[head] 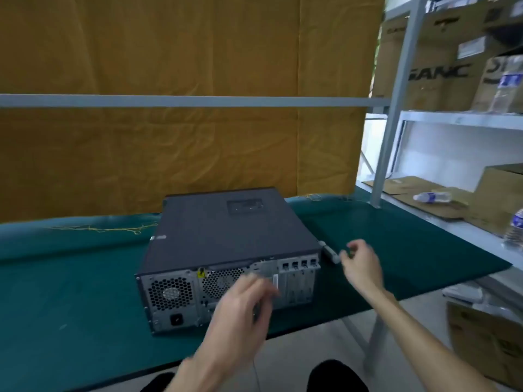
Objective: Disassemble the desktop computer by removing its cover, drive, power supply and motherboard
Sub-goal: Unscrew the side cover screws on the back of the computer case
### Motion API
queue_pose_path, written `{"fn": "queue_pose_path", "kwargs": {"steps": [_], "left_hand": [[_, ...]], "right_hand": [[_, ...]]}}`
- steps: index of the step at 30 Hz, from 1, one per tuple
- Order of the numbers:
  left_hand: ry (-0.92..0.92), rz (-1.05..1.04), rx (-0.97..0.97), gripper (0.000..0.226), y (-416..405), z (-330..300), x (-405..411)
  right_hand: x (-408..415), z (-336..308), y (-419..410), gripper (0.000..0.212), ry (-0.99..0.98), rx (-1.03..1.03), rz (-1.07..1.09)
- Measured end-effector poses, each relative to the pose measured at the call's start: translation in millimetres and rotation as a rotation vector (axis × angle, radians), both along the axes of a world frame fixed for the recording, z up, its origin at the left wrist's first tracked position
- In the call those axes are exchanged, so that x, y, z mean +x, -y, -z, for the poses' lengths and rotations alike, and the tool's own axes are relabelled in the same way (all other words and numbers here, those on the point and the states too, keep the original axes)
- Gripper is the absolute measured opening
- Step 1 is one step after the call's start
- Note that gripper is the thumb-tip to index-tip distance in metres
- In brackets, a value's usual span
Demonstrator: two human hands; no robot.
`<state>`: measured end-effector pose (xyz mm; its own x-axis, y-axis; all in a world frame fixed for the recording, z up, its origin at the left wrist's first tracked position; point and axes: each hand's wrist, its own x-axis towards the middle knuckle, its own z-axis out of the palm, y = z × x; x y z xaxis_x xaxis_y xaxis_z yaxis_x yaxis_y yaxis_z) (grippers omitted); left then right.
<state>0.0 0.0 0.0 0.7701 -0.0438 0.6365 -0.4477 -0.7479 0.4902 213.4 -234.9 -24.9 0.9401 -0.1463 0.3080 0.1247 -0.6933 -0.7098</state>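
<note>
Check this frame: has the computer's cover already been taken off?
No, the dark cover lies closed on top of the desktop computer, with no internal parts showing and both hands near its rear panel.

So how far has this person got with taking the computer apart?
Barely started. Nothing looks removed: the dark cover is on the computer case, which lies on the green table. The right hand reaches for a small grey tool beside the case; the blurred left hand is at the rear panel. Cover, drive, power supply and motherboard all remain.

Motion-blurred left hand (243, 304) fingers
</note>
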Motion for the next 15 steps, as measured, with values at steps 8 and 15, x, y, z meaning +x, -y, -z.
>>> {"fn": "queue_pose_path", "kwargs": {"steps": [8,15], "left_hand": [[-0.129,-0.07,0.26,0.02,-0.7,-50.2,96.4],[-0.202,-0.005,0.408,0.045,-2.3,-38.9,131.1]], "right_hand": [[53.2,20.8,-40.8,0.038,-0.284,-0.387,-0.092],[82.3,32.0,-48.1,0.03,-0.364,-0.3,-0.017]]}}
